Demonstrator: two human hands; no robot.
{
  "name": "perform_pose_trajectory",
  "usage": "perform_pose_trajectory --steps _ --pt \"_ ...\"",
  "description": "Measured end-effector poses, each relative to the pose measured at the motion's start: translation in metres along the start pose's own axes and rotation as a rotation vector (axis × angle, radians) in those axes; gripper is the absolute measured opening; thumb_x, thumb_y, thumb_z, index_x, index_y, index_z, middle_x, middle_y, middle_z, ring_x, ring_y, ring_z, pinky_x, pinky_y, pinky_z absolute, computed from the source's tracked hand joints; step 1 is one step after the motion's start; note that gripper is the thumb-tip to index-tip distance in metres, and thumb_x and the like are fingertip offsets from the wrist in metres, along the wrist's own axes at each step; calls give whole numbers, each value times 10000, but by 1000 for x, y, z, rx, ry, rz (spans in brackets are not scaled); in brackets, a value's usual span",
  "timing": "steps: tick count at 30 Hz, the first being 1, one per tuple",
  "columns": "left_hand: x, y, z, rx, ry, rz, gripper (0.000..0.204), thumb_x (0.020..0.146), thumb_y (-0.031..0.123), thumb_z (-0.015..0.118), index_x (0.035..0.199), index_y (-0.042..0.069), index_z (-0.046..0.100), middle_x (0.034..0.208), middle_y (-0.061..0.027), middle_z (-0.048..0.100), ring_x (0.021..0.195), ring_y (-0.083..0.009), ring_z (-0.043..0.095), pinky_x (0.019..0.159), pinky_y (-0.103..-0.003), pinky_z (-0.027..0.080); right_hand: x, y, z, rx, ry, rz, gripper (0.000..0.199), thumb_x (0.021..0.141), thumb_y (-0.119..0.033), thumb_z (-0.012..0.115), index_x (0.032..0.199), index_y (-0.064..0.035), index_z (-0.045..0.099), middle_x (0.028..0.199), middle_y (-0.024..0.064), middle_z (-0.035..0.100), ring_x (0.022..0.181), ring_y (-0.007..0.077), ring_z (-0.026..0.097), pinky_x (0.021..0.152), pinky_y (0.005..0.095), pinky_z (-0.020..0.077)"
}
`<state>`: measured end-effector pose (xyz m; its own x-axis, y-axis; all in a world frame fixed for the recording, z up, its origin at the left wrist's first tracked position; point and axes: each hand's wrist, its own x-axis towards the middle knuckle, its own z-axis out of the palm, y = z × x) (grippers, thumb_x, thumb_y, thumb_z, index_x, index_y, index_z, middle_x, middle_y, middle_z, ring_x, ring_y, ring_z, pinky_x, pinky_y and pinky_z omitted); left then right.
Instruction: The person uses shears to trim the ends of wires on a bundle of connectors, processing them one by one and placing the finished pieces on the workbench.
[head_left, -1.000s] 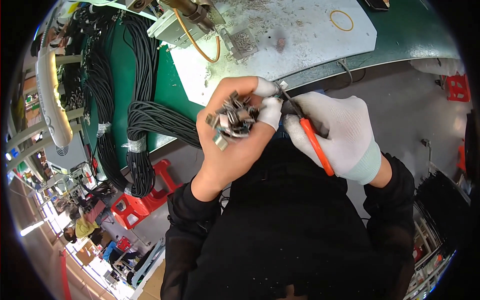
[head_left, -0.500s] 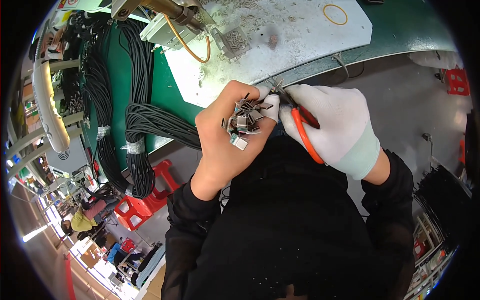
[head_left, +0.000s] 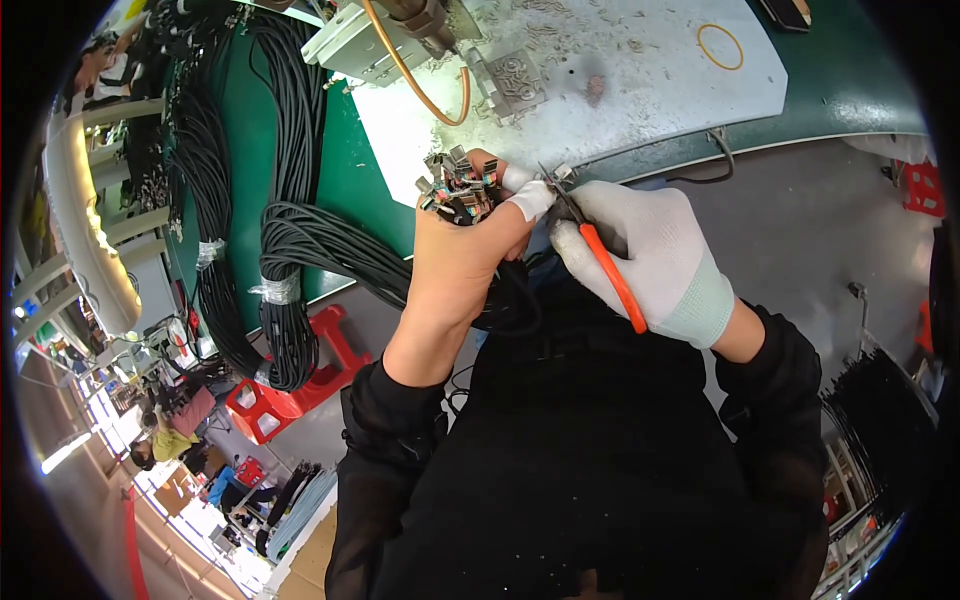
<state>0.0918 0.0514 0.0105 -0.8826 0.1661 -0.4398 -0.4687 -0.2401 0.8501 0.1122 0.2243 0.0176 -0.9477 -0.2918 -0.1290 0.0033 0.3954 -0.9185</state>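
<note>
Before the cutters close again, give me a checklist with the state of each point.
1. Left hand grips the cluster of small metal connectors: ok.
2. Right hand, in a white glove, holds the orange-handled cutters: ok.
3. Cutter tip meets the piece at the taped left fingertips: ok.
4. Fingertips out of the blades' path: cannot tell, too close together.
5. Black cables draped off the green bench lie apart from both hands: ok.

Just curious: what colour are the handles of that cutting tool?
Orange, on the pliers in the gloved right hand; head view.
</note>
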Motion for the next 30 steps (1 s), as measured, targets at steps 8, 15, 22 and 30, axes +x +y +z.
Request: perform_pose_trajectory --steps 8,15,22,30 --pt "41 24 -46 -177 7 85 140 832 14 630 953 4 562 746 -29 552 610 -97 488 549 -245 389 54 13 -20 -77 179 -130 213 847 -209 617 791 -8 575 593 122 554 537 274 591 513 321 455" --pt "71 38 -42 21 5 -3 80 820 0 627 885 -8 580 763 -67 578 659 -145 549 607 -294 475 122 22 -26 106 -132 -423 295 896 -238 560 750 18 562 534 61 558 410 131 559 396 247 430" --pt "80 52 -50 214 -112 28 79 817 7 634 874 -19 586 763 -76 606 643 -151 572 590 -298 494 122 1 -31 305 -183 76 272 883 -213 575 747 22 555 530 75 567 419 141 568 397 249 442" --pt "73 46 -39 265 -23 115 54 819 2 621 867 -14 604 739 -71 614 601 -143 572 566 -272 486 126 10 -29 339 -230 83 257 868 -199 584 744 24 554 528 77 567 415 148 574 391 258 447"
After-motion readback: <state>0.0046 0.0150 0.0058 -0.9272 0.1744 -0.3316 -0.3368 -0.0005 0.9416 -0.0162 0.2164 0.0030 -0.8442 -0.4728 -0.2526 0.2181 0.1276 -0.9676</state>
